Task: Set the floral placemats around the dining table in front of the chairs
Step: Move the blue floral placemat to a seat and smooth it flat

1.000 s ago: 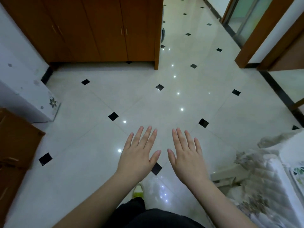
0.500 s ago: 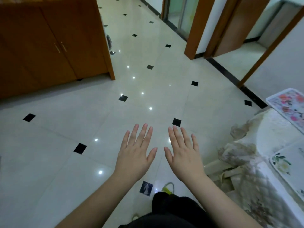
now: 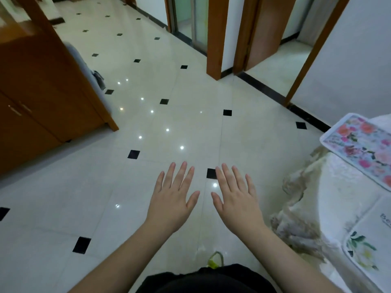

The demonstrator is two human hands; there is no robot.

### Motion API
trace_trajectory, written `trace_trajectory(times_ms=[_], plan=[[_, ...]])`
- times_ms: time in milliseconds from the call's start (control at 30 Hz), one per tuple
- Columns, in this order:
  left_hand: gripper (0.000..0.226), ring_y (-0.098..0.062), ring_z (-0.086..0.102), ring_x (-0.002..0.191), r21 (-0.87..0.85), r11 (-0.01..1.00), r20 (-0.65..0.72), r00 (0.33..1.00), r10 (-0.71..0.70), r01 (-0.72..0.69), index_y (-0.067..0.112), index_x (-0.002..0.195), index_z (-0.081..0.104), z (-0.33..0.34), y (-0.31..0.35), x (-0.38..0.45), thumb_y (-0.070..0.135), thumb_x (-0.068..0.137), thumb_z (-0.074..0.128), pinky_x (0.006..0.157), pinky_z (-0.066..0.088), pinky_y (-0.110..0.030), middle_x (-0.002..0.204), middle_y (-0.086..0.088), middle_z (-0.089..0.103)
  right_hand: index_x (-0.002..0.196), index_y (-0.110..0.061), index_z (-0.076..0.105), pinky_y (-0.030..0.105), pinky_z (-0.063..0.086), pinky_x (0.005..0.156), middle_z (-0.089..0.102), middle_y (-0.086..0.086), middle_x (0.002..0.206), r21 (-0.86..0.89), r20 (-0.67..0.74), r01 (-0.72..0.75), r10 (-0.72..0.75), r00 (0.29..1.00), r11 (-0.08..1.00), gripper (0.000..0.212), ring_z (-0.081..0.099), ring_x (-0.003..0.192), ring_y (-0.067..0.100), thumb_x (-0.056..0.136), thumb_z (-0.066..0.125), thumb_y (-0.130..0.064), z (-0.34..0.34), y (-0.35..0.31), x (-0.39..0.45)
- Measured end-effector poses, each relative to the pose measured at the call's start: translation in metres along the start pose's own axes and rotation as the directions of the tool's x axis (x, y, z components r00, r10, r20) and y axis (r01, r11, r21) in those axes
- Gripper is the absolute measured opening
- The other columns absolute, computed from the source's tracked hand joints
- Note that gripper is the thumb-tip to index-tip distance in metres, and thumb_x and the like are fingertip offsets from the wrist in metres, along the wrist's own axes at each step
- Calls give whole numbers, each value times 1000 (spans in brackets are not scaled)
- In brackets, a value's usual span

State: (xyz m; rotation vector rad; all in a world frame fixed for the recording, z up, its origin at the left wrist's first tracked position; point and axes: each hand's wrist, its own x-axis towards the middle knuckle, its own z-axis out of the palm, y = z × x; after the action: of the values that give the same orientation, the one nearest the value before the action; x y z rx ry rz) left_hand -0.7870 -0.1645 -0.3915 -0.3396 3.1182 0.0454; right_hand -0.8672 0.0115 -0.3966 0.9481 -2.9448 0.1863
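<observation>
Biggest thing in view is the floor (image 3: 190,127), pale glossy tile with little black diamond insets and ceiling lights reflecting off it. On the left there's a wooden cabinet (image 3: 42,92) with small metal handles, and up top some wooden door frames (image 3: 218,37) with a dark baseboard running along the wall.

On the right edge you can see part of the desk (image 3: 338,187), covered in a white lacy cloth that bunches and hangs down at the near side. Two floral placemats are lying flat on it: the pink floral placemat (image 3: 364,149) with red and pink roses sits at the far end, and the green-leaf placemat (image 3: 366,246), white with green leaves and some lettering, is closer in, cut off by the frame edge. They're apart from each other, neither near a hand.

Both hands are held out palm-down over the floor, side by side, not touching. The left hand (image 3: 173,199) has fingers straight and spread, nothing in its grip. Same for the right hand (image 3: 237,199), fingers straight, totally empty. Dark clothing and a bit of yellow-green shoe (image 3: 213,261) show at the bottom.
</observation>
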Motion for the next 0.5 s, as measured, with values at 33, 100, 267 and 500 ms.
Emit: trace_trajectory(times_ms=[33, 100, 267, 500], plan=[[68, -26, 13, 152, -2, 1000, -4, 1000, 13, -13, 24, 158, 20, -3, 4, 16, 59, 101, 9, 118, 8, -44, 165, -1, 18, 150, -14, 36, 49, 19, 112, 38, 5, 154, -1, -2, -9, 9, 1000, 1000, 63, 38, 141, 28, 95, 32, -46, -1, 9, 10], [68, -26, 11, 152, -16, 999, -11, 999, 39, -39, 25, 158, 18, -9, 13, 45, 59, 100, 8, 118, 7, -44, 165, -1, 15, 150, -14, 36, 49, 19, 113, 38, 6, 155, 3, 0, -39, 39, 999, 999, 63, 37, 142, 28, 95, 32, -46, -3, 25, 27], [68, -27, 14, 152, -16, 991, -17, 991, 136, -136, 23, 158, 19, -4, 27, 114, 59, 101, 8, 119, 8, -43, 165, -6, 18, 150, -16, 35, 49, 16, 113, 34, 6, 156, -8, 18, -134, 134, 991, 991, 64, 34, 143, 29, 95, 31, -48, 1, 59, 70], [68, -29, 19, 151, -56, 957, -47, 958, 282, -284, 22, 156, 25, 7, 35, 218, 59, 101, 8, 122, 13, -42, 163, -7, 24, 148, -18, 40, 52, 30, 112, 40, 5, 154, -47, 16, -280, 281, 960, 959, 63, 40, 139, 30, 95, 30, -50, 6, 93, 141]])
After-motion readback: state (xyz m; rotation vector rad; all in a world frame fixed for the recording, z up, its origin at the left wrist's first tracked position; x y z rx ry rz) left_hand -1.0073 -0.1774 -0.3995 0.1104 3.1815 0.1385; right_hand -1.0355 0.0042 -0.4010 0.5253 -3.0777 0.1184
